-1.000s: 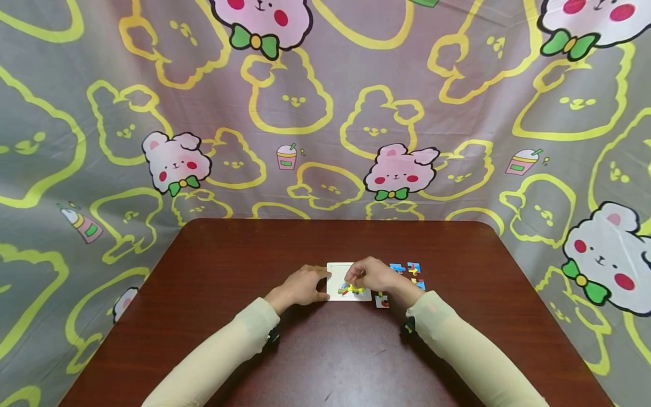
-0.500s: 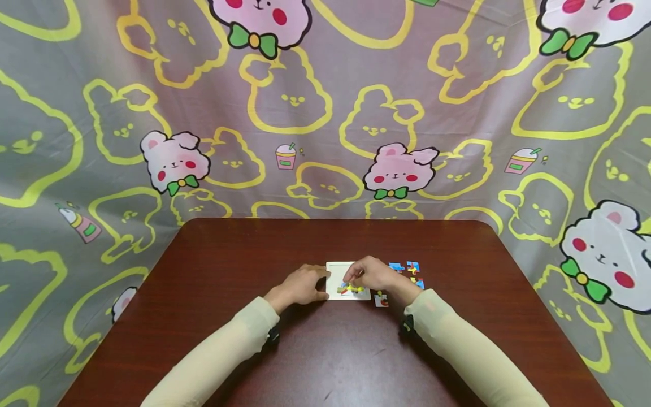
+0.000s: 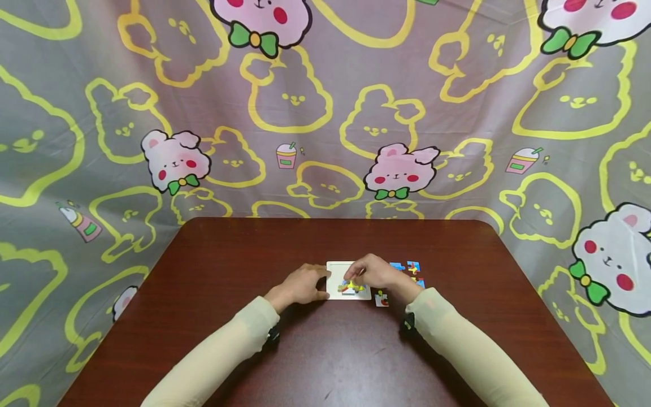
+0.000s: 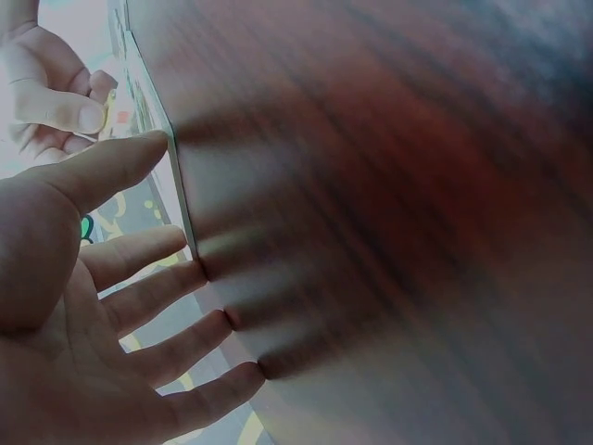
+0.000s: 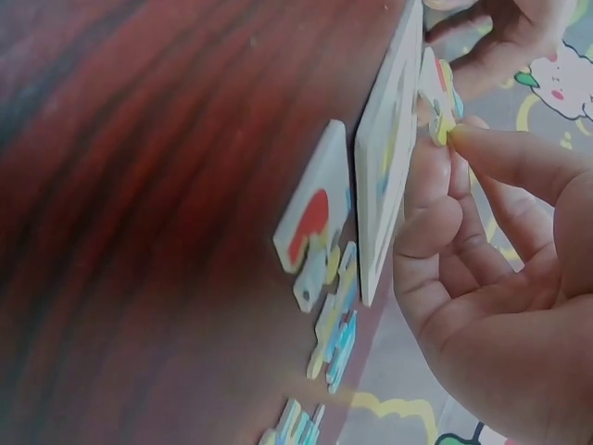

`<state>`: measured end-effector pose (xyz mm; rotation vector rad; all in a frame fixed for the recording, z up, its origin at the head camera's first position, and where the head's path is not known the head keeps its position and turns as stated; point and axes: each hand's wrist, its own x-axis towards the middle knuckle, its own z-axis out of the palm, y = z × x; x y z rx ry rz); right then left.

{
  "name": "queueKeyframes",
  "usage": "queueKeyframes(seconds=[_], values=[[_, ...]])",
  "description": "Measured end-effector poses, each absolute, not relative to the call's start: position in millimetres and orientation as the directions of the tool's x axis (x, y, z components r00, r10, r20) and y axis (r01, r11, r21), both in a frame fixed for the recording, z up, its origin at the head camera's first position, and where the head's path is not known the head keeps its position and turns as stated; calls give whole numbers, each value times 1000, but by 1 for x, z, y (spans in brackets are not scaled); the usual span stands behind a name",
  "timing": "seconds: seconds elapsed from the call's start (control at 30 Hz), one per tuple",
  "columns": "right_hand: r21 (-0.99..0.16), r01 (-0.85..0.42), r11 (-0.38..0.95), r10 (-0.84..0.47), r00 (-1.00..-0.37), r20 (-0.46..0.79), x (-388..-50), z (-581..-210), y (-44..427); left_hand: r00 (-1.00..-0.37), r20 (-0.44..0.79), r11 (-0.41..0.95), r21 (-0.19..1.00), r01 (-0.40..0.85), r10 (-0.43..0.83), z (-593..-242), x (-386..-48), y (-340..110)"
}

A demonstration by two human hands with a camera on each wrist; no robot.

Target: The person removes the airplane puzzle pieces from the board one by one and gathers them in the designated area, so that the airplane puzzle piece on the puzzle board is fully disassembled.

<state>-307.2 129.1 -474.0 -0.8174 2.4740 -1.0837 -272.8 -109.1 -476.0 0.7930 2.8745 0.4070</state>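
Observation:
A small white jigsaw tray (image 3: 334, 272) lies flat on the table, with colourful picture parts in its near half. At its left edge, my left hand (image 3: 302, 284) spreads its fingers; in the left wrist view the thumb (image 4: 139, 158) and forefinger touch the rim, while other fingertips meet the tabletop. Above the tray, my right hand (image 3: 375, 273) pinches a jigsaw piece (image 5: 435, 93) between thumb and fingertips. Yellow and red show on this piece, which is tilted and clear of the tray in the right wrist view. My right hand hides part of the tray from the head view.
Right of the tray lie several loose jigsaw pieces, among them one with a red patch (image 5: 315, 213) close to the rim and a blue one (image 3: 413, 267) farther back. The brown table (image 3: 254, 249) ends at a patterned cloth (image 3: 325, 113) behind.
The jigsaw piece in my right fingers has tilted a little over the tray, and more blue and white shows beneath it. My left hand keeps its place at the tray's edge.

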Motion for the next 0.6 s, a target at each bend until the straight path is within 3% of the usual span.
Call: queueKeyframes(seconds=[0.6], values=[[-798,-250,548,-566,-814,-134,-303,-465,168,-854,-64,828,289,480,517,-477,-272,-110]])
